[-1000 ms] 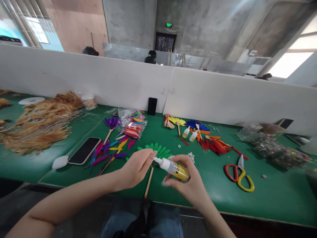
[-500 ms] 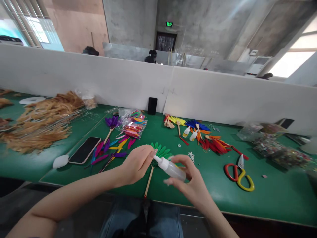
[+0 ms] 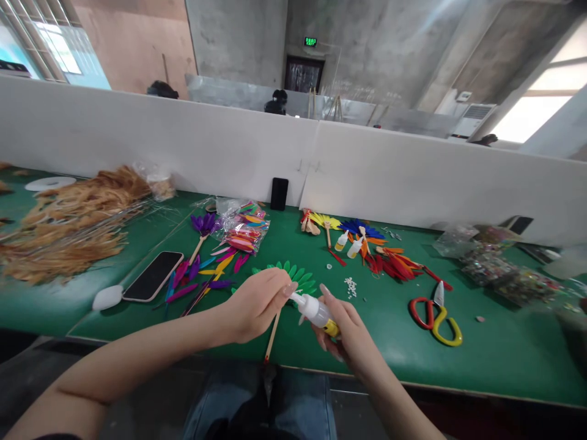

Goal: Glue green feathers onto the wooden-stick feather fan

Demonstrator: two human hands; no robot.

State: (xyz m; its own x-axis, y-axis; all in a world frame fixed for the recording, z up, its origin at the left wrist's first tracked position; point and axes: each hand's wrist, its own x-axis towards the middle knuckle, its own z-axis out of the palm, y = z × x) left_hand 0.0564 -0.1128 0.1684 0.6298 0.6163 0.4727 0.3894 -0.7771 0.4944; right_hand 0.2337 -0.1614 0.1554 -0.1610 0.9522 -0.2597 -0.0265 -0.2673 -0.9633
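Observation:
A small white glue bottle with a yellow label is gripped in my right hand, its nozzle pointing up and left. The nozzle tip meets the fingertips of my left hand, which are pinched together; whether they hold the tip or a small piece is hidden. Beneath both hands lies a fan of green feathers, partly covered by my left hand. Its wooden stick points toward the table's front edge.
Red-and-yellow scissors lie at right, near white beads. Two glue bottles stand behind, beside colored feather fans. Loose feathers, a phone and tan fibers are at left. A white partition borders the green table.
My right fingers have closed more around the bottle, which has turned so its yellow label shows. The whole view has shifted slightly.

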